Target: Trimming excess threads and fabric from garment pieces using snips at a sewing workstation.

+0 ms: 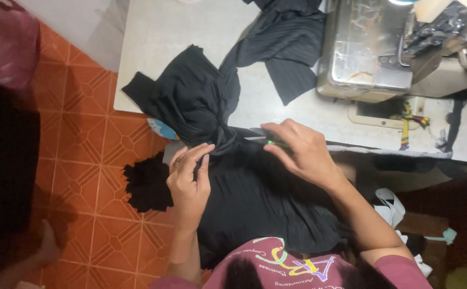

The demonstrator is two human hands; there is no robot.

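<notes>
Black ribbed fabric [201, 101] lies bunched at the near edge of a white sewing table [169, 32] and runs down over my lap [260, 203]. My left hand [189, 182] pinches the fabric where it gathers at the table edge. My right hand [297, 152] holds a small green-handled tool [272, 143], its metal tip pointing left at the gathered cloth. Whether it is a snipper or small scissors is hard to tell.
A metal sewing machine [372, 53] stands at the table's right, with another black fabric piece [287, 43] beside it. Coloured thread scraps [407, 120] lie by the machine. More black cloth [145, 184] lies on the orange tiled floor. Another person sits at far left [3, 134].
</notes>
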